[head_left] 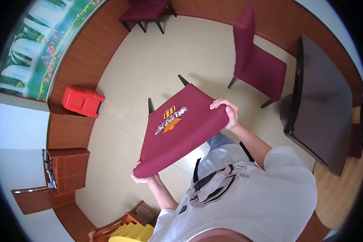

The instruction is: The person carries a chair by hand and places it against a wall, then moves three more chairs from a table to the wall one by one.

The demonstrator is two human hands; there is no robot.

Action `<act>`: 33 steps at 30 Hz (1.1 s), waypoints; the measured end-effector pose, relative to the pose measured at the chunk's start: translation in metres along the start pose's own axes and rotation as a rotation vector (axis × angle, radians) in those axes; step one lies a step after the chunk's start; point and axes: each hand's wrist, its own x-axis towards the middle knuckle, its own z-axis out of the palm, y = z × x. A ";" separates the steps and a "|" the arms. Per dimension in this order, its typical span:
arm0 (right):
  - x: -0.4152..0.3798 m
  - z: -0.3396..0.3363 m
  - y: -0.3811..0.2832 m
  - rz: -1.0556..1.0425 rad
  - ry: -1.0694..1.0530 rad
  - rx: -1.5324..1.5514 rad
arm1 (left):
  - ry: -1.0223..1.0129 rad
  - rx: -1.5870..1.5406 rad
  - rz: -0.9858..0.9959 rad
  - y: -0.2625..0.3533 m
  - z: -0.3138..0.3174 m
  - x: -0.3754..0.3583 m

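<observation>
Two hands hold one maroon chair (181, 131), whose printed back fills the middle of the frame, two dark legs showing beyond it. The left hand (145, 176), at lower center-left, is closed around one corner of the back; the right hand (226, 113), right of center, is curled around another. Two more maroon chairs stand at top center (143, 15) and upper right (264, 66), beside one dark table (324, 101). One red plastic object (82, 101) sits at left.

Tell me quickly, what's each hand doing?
Left hand: closed, holding the maroon fabric-covered chair with dark legs at one corner.
Right hand: closed, holding the same chair at another corner.
</observation>
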 end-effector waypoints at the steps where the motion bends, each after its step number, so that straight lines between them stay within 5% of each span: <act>1: -0.018 -0.010 -0.008 0.004 0.000 -0.002 | -0.022 0.011 0.021 -0.001 -0.011 -0.016; 13: -0.178 -0.085 -0.126 0.034 -0.100 0.008 | 0.069 -0.014 0.127 0.032 -0.137 -0.236; 21: -0.283 -0.165 -0.232 0.035 -0.206 0.075 | 0.149 -0.130 0.212 0.034 -0.237 -0.445; 33: -0.432 -0.329 -0.330 0.039 -0.219 0.061 | 0.202 -0.109 0.199 -0.014 -0.293 -0.671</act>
